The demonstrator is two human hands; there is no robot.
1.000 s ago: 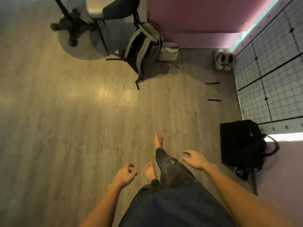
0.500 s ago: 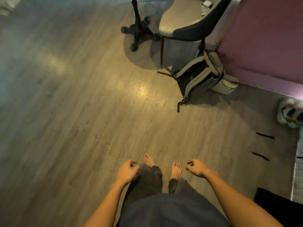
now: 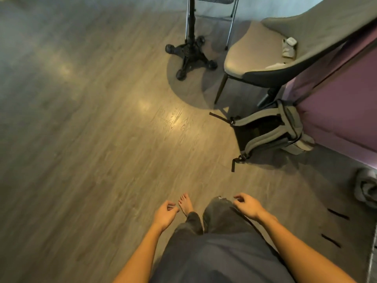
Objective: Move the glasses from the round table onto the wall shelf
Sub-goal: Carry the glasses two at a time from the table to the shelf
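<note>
No glasses, table top or wall shelf show in the head view. A black pedestal leg with a four-footed base (image 3: 190,54) stands on the wood floor at the top middle; what it carries is out of frame. My left hand (image 3: 165,213) hangs low in front of me, fingers loosely curled and apart, holding nothing. My right hand (image 3: 247,205) hovers over my right trouser leg, fingers also loosely spread and empty. My bare left foot (image 3: 185,204) is on the floor between the hands.
A grey padded chair (image 3: 271,56) stands at the upper right with a small white item on its seat. A grey and black backpack (image 3: 269,132) leans by a purple wall (image 3: 342,111). A metal folding chair (image 3: 214,15) is behind the pedestal. Open wood floor lies left.
The view has swung left and forward: pedestal base, chair and backpack have shifted toward the right and nearer. My feet have stepped on. Both hands stay empty.
</note>
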